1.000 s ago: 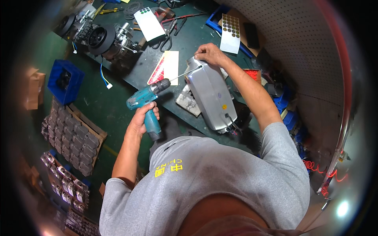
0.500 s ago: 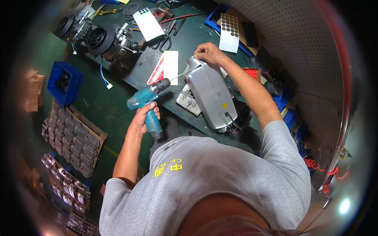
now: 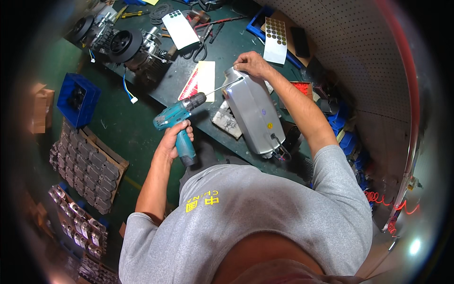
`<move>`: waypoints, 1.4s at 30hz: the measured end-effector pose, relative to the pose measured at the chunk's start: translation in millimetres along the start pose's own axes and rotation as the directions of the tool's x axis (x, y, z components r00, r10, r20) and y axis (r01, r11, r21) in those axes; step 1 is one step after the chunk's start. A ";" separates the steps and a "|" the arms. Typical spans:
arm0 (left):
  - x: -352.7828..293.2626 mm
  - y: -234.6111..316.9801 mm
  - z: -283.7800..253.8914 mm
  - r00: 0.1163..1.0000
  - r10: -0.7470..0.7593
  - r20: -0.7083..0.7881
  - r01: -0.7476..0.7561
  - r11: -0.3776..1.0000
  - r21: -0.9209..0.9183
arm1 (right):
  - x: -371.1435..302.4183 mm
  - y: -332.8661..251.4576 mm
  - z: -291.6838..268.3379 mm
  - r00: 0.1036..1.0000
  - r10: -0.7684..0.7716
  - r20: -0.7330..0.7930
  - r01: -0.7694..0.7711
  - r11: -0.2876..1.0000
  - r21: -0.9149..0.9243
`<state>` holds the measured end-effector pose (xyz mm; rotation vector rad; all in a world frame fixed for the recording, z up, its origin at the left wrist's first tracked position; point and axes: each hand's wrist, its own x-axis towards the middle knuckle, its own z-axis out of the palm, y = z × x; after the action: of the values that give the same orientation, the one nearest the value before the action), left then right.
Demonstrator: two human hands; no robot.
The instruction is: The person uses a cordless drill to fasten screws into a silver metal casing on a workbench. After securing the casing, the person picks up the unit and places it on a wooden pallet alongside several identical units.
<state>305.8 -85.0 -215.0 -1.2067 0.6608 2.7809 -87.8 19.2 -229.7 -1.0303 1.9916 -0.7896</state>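
Note:
My left hand (image 3: 178, 137) is wrapped round the grip of a teal and black cordless drill (image 3: 172, 116). A long thin driver bit (image 3: 218, 89) runs from its chuck up to the far end of a silver metal housing (image 3: 255, 111), its tip meeting the housing near a corner. With fingers bent and pressed together, my right hand (image 3: 253, 65) grips the housing's far end; the fingertips are partly hidden. The housing lies tilted across a pale block (image 3: 227, 119) on the bench. Short dark cables (image 3: 282, 150) come out of its near end.
Two motor-like assemblies (image 3: 126, 46) with black fan wheels stand at the bench's left. Sticker sheets (image 3: 181, 29), a yellow and red label sheet (image 3: 204, 78), scissors (image 3: 201, 49) and a hammer (image 3: 198, 18) lie beyond. A blue bin (image 3: 78, 100) and grey castings (image 3: 85, 165) are at left.
The view has shifted very slightly. My hands, the drill and the housing keep nearly the same places relative to one another.

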 end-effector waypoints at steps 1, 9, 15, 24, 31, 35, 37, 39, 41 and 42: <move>-0.4 0.8 0.3 1.000 -0.001 0.006 0.001 1.000 0.000 | 0.1 0.9 -0.7 1.000 0.008 0.003 -0.008 1.000 0.012; -11.8 4.1 -5.7 0.993 -0.070 0.099 0.083 0.987 -0.135 | -3.9 -3.0 0.8 0.999 0.044 0.003 -0.044 0.999 0.004; -25.8 2.2 -29.8 0.987 0.140 -0.074 -0.126 0.976 0.175 | -37.9 -14.7 -3.2 0.941 -0.061 -0.332 0.077 0.996 0.035; 68.8 -6.1 -58.6 0.672 0.669 0.318 -0.392 -0.043 0.919 | -249.0 -29.0 40.3 0.514 0.291 -0.807 0.098 0.915 0.392; 115.7 3.9 -56.1 0.742 0.569 0.354 -0.195 -0.321 0.927 | -379.3 -5.6 144.5 0.273 0.642 -0.717 -0.086 0.758 0.646; 119.6 10.7 -45.8 0.748 0.591 0.303 -0.165 -0.276 0.947 | -399.5 25.8 193.0 0.240 0.854 -0.462 -0.049 0.486 0.873; 130.6 16.7 -17.4 0.698 0.624 0.350 -0.372 -0.101 0.923 | -389.2 43.2 201.1 0.187 0.944 -0.272 0.089 0.259 0.962; 134.4 26.6 37.2 0.713 0.598 0.367 -0.515 0.091 0.852 | -377.2 62.7 199.0 0.274 0.941 -0.197 0.199 0.145 0.969; 152.0 28.8 76.1 0.708 0.566 0.422 -0.607 0.183 0.773 | -364.6 80.1 189.5 0.374 0.914 -0.160 0.195 0.091 0.977; 160.4 31.6 95.3 0.717 0.539 0.442 -0.601 0.157 0.784 | -359.7 86.7 184.3 0.419 0.895 -0.151 0.146 0.098 0.984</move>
<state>122.1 -96.9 -258.7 -0.6058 2.6426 1.9839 173.8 335.9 -275.9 0.9975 1.5806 -1.9531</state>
